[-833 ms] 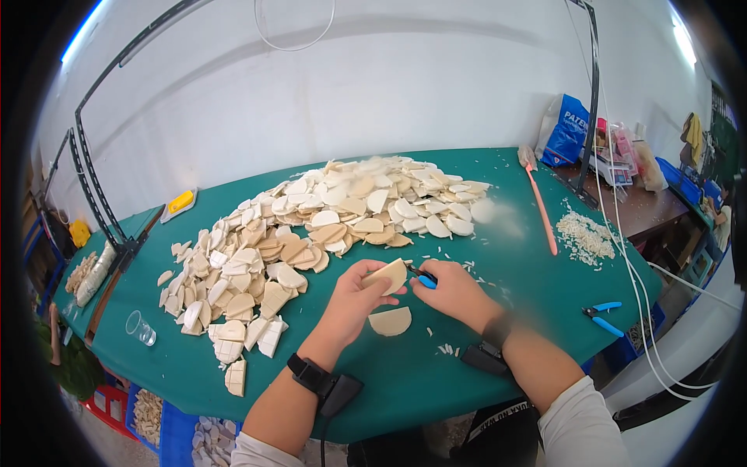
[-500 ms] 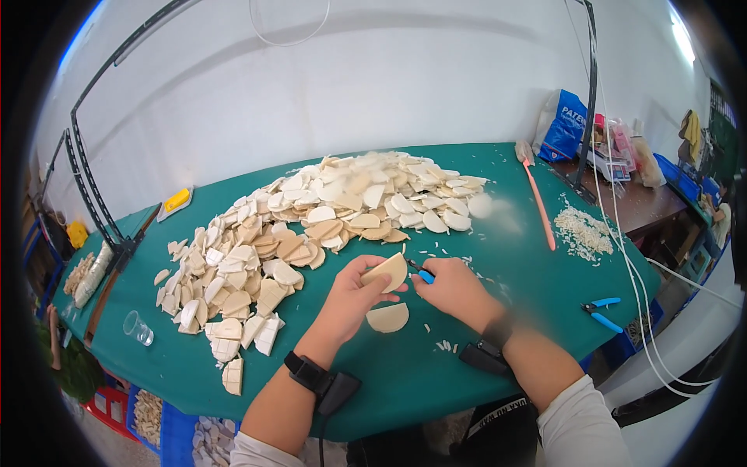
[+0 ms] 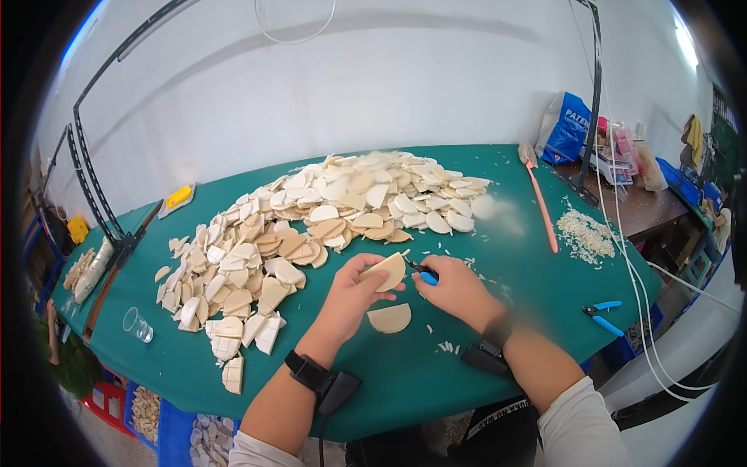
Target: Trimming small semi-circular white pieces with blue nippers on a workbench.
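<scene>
Pinched between the thumb and fingers of my left hand [image 3: 352, 286] is a cream half-disc piece [image 3: 393, 272], tilted up, with a small stub at its upper corner. My right hand [image 3: 457, 286] is closed around blue-handled flush cutters [image 3: 426, 275]. Their dark jaws are close to the stub end of the piece; whether they touch it I cannot tell. Flat on the green table just below my hands lies another cream half-disc [image 3: 390, 318]. A large pile of similar pale pieces [image 3: 311, 214] spreads beyond and to the left of my hands.
Small offcuts [image 3: 585, 235] form a heap at the right, beside a long pink-handled tool [image 3: 542, 206]. Spare blue-handled cutters [image 3: 602, 317] lie near the right edge. At the left stand a clear cup [image 3: 138, 325] and a yellow item on a white tray [image 3: 178, 197].
</scene>
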Demonstrator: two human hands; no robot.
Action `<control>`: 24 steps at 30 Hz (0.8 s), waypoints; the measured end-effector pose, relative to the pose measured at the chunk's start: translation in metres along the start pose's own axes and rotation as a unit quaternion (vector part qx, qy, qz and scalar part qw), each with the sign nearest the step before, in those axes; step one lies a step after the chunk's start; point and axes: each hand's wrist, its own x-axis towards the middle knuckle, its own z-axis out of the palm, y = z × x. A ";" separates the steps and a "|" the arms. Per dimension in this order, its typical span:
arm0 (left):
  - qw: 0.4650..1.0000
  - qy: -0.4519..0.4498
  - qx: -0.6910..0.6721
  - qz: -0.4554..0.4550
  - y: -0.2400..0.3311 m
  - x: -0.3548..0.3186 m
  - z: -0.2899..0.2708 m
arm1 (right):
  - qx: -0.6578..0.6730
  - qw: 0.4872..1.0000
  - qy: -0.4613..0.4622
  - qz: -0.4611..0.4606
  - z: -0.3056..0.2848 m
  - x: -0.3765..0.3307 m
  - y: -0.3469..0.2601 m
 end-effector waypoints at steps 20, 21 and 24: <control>1.000 -0.007 0.026 -0.001 -0.002 0.000 0.000 | -0.014 1.000 -0.010 0.018 -0.003 -0.001 -0.003; 1.000 -0.007 0.027 -0.001 -0.003 0.001 0.000 | -0.012 1.000 -0.008 0.022 -0.003 -0.001 -0.003; 0.999 -0.002 0.033 -0.001 0.000 -0.002 -0.001 | -0.013 0.999 -0.012 0.039 -0.004 -0.002 -0.010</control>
